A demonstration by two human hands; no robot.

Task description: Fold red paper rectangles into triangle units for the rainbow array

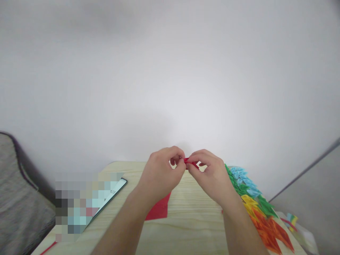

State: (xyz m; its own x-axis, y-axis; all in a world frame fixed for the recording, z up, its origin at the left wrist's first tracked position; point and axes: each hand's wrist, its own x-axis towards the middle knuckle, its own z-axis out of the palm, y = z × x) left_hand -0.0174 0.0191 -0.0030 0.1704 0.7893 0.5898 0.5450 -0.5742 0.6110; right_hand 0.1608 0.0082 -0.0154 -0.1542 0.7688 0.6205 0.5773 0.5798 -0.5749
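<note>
Grey fabric (pixel 18 198) with dark edging, farthest left of the grip, beside the pale wood-grain table (pixel 191 219). Narrow red strip (pixel 48 248), low and well left of the grip, near the table's left edge. Phone (pixel 111 194) with lit screen, aslant on the tabletop, left of the grip and nearer the body; partly masked by blocks, content unreadable. Red sheet (pixel 160 208), flat, below and left of the grip, partly hidden by the left forearm. Left hand (pixel 164 173), thumb and forefinger curved into a ring, tips pinched together on the near end of the work. Red folded piece (pixel 187 160), small, held between both hands at the centre of the grip, in front of the white wall (pixel 170 71); exact folds hidden by fingers. Right hand (pixel 209 170), thumb and fingertips pressed together on the opposite end, just beside the left fingertips. Folded pieces, many, crowded along the table's right side, right of the grip: light blue (pixel 239 175), green (pixel 265 207), yellow (pixel 250 203), orange (pixel 268 230) nearest the body. Clear plastic bag (pixel 305 235), farthest right and low, with coloured bits.
</note>
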